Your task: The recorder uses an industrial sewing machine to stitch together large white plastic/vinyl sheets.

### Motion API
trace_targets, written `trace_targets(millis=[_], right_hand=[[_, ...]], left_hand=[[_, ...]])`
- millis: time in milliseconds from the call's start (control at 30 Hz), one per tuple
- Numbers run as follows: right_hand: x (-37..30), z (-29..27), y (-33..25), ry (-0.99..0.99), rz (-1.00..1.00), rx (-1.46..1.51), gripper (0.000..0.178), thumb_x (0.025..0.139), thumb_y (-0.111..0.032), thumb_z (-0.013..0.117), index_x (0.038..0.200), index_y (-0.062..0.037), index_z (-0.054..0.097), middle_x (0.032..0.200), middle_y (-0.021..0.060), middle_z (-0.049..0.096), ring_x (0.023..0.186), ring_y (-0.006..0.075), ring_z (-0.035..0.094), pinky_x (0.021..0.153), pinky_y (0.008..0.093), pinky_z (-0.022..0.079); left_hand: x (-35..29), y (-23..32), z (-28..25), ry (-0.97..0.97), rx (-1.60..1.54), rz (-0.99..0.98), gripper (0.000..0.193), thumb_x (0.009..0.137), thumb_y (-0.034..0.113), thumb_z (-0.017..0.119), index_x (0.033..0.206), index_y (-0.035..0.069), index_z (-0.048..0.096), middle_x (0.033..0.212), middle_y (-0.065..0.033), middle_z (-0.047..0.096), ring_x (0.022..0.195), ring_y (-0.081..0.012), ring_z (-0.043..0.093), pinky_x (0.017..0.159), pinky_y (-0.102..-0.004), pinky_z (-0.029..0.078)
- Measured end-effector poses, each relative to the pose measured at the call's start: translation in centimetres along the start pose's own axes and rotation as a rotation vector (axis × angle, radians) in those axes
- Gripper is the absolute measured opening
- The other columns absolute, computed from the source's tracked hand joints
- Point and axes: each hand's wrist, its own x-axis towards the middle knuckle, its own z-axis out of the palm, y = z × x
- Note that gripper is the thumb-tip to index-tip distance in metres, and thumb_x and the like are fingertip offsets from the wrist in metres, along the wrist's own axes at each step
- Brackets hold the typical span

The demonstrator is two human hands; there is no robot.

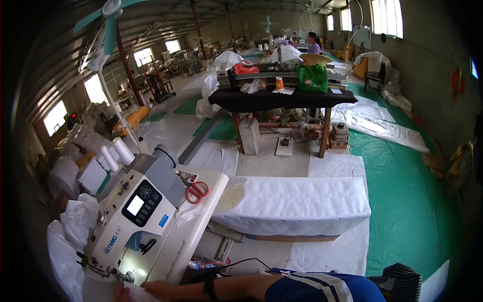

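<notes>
At the lower left, my right hand pinches the edge of a piece of white fabric, close to the lit needle area of a white sewing machine. My left hand is on the other side of the same piece, partly cut off by the lower edge, its fingers closed on the fabric. The machine has a dark control panel with a lit screen. Red-handled scissors lie on the machine table behind its head.
Two white thread cones stand behind the machine. To the right is a low bench covered in white cloth. Farther off, a black-covered table bears a green bag and a paper cup. A person sits at the back.
</notes>
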Motion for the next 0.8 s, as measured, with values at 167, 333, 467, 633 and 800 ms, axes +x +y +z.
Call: trace_targets(millis=[167,333,467,633,800], right_hand=[[-0.2,-1.7,-2.4,-0.234,0.215,0.311,0.035,0.086,-0.029,0.055,0.106,0.0001,0.057,0.095,0.0204,0.061,0.089,0.0314,0.058,0.079,0.0399,0.046],[0.8,2.3,1.8,-0.243,-0.008,0.632,0.034,0.087,-0.008,0.049,0.121,-0.009,0.052,0.101,0.0052,0.061,0.097,0.0153,0.056,0.082,0.0287,0.045],[-1.8,0.9,-3.3,-0.28,0.197,0.492,0.042,0.085,-0.032,0.057,0.113,0.0004,0.055,0.102,0.0184,0.061,0.095,0.028,0.057,0.084,0.0366,0.045],[-7.1,9.1,-1.1,-0.485,-0.083,0.536,0.057,0.082,-0.038,0.064,0.125,-0.0034,0.049,0.115,0.0153,0.058,0.106,0.0258,0.053,0.093,0.0338,0.042],[-9.7,6.4,-7.3,-0.979,0.726,1.12,0.049,0.08,-0.014,0.065,0.123,0.0028,0.05,0.114,0.0103,0.06,0.102,0.02,0.057,0.091,0.0333,0.043]], left_hand=[[-2.6,1.5,-0.5,0.062,-0.121,0.097,0.048,0.086,0.027,0.06,0.123,-0.003,0.052,0.122,-0.013,0.05,0.105,-0.0238,0.05,0.089,-0.0316,0.041],[-3.0,4.9,-1.5,-0.054,0.043,0.06,0.041,0.087,0.026,0.06,0.116,-0.004,0.056,0.106,-0.0144,0.059,0.098,-0.0232,0.054,0.088,-0.0307,0.042],[-5.1,5.5,-2.6,0.115,0.119,0.112,0.035,0.088,0.023,0.058,0.111,-0.004,0.059,0.099,-0.0177,0.063,0.093,-0.0244,0.057,0.086,-0.0304,0.043],[-7.1,4.2,-5.2,0.451,0.382,0.33,0.018,0.082,0.014,0.057,0.089,-0.002,0.055,0.084,-0.0171,0.055,0.076,-0.0276,0.051,0.069,-0.0364,0.041],[-4.0,2.3,-5.8,0.268,0.372,0.354,0.017,0.075,0.012,0.065,0.073,-0.003,0.056,0.058,-0.0149,0.048,0.052,-0.0191,0.043,0.051,-0.0339,0.038]])
